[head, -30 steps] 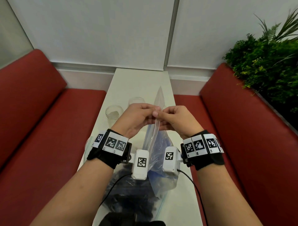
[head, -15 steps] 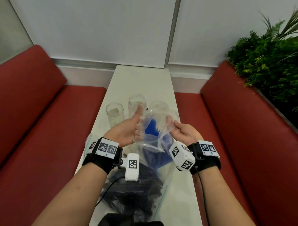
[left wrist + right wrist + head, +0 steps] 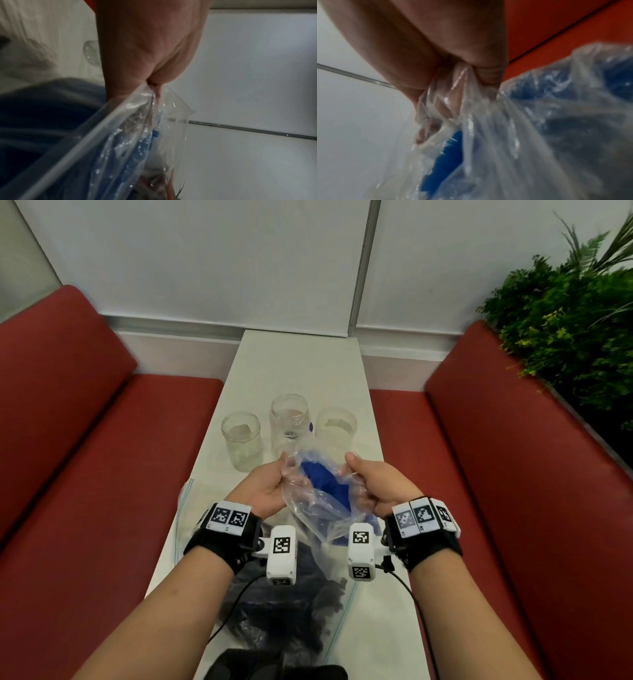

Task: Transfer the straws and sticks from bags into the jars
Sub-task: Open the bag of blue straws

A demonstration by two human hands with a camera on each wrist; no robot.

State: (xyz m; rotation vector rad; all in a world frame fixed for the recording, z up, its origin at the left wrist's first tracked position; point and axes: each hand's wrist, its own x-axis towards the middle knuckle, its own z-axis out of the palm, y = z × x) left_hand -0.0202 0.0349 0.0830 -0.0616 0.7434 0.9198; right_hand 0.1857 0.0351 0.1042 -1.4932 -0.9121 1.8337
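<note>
A clear zip bag (image 3: 318,501) holding blue straws (image 3: 325,481) hangs between my two hands above the white table (image 3: 298,364), its mouth pulled wide. My left hand (image 3: 270,484) pinches the left edge of the bag (image 3: 137,121). My right hand (image 3: 373,481) grips the bunched right edge of the bag (image 3: 505,128), where blue straws (image 3: 447,155) show through the plastic. Three empty glass jars stand just beyond the bag: a left jar (image 3: 241,440), a middle jar (image 3: 289,419) and a right jar (image 3: 337,428).
A second clear bag of dark sticks (image 3: 287,611) lies on the table under my wrists. An empty-looking clear bag edge (image 3: 183,501) lies at the table's left side. Red benches (image 3: 85,474) flank the narrow table. A green plant (image 3: 565,330) stands at the right.
The bag was held flat and upright with its top pinched together. My hands have since pulled apart and lowered, spreading its mouth wide so the blue straws show.
</note>
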